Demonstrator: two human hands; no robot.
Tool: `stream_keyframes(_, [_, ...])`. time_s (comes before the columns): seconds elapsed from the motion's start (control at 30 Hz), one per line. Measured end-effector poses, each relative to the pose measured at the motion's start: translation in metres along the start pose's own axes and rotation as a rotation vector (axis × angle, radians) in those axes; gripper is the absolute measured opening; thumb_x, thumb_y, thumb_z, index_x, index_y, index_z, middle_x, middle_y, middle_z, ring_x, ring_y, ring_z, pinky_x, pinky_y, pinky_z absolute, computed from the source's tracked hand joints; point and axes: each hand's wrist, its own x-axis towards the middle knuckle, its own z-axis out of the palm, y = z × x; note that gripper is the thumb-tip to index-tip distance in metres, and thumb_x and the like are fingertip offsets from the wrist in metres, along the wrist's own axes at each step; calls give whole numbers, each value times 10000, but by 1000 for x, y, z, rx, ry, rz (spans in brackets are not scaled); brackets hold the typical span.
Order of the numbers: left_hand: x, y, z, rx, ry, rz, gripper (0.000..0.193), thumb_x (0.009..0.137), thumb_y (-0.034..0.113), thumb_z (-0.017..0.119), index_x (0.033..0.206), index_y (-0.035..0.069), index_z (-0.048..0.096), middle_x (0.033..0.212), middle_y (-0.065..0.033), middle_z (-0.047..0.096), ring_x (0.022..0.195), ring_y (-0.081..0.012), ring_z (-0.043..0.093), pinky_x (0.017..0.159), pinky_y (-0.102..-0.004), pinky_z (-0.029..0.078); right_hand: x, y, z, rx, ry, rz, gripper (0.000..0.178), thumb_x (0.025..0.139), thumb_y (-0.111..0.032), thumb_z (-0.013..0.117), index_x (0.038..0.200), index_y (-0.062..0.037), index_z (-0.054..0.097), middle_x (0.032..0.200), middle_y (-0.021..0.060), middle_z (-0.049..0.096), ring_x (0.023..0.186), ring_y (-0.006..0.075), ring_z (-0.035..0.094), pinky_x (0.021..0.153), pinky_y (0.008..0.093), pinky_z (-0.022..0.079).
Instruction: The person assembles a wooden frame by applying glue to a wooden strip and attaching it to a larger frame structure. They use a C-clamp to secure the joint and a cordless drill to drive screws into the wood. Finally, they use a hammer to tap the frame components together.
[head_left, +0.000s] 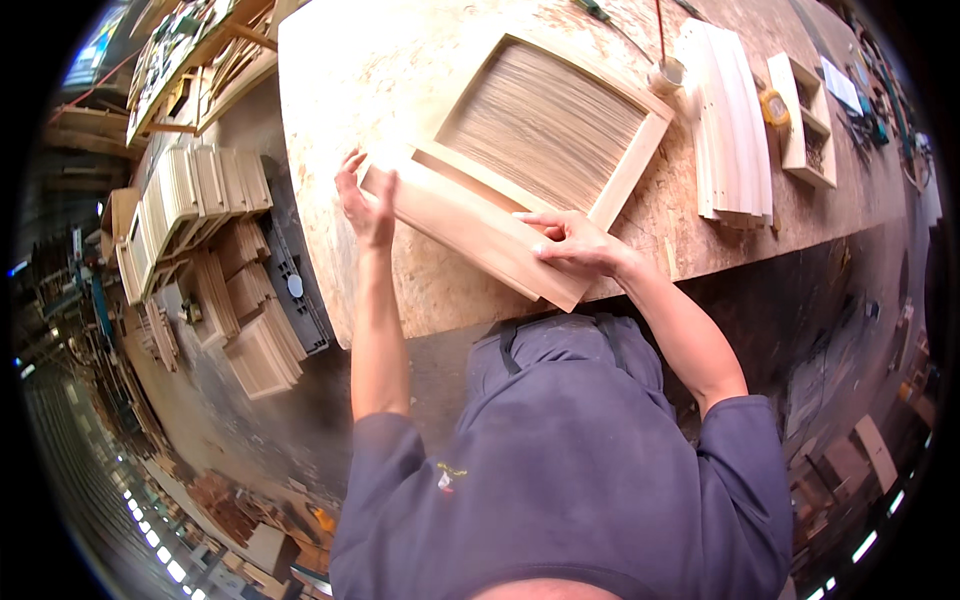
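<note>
A flat pale wooden board [460, 222] lies slanted at the near side of the workbench. My right hand [580, 245] grips it toward its right end, thumb on the upper face and index finger stretched along the far edge. At the other end, my left hand [368, 205] is open, its fingers and thumb apart around the board's corner; slight blur hides whether it touches. Just beyond the board, and partly covered by it, rests a wooden frame [632, 165] with a dark-grained panel [545, 120] inside.
Right of the frame stand a small cup [665, 76] with a stick in it, stacked curved wooden slats [728, 130], a yellow tape measure [773, 107] and an open wooden box [822, 150]. The workbench [330, 110] ends near my waist. Stacked wooden parts [200, 195] stand to the left.
</note>
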Motion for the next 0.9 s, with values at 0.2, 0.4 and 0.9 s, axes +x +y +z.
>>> stream_keyframes(0.2, [-47, 104, 14, 483, -1065, 721, 1145, 523, 307, 949, 1496, 69, 392, 1524, -129, 426, 1476, -298, 332, 1255, -524, 194, -10, -16, 2, 0, -10, -23, 689, 848, -88, 686, 1505, -87, 480, 898, 10, 633, 769, 69, 534, 712, 251, 476])
stream_keyframes(0.4, [-52, 100, 37, 542, -1099, 839, 1019, 530, 208, 918, 1412, 37, 439, 1339, -135, 557, 1331, -315, 494, 1222, -527, 255, -9, -18, 0, -108, 13, -29, 700, 852, -118, 698, 1511, -79, 467, 877, 0, 611, 783, 74, 522, 724, 255, 470])
stream_keyframes(0.9, [-52, 99, 51, 527, -1125, 812, 502, 723, 25, 656, 1214, 30, 552, 1209, -150, 608, 1193, -325, 561, 1139, -525, 337, -101, 63, 22, -74, 506, -180, 660, 732, -292, 878, 1252, 20, 618, 1192, 204, 672, 1080, 332, 670, 932, 369, 534])
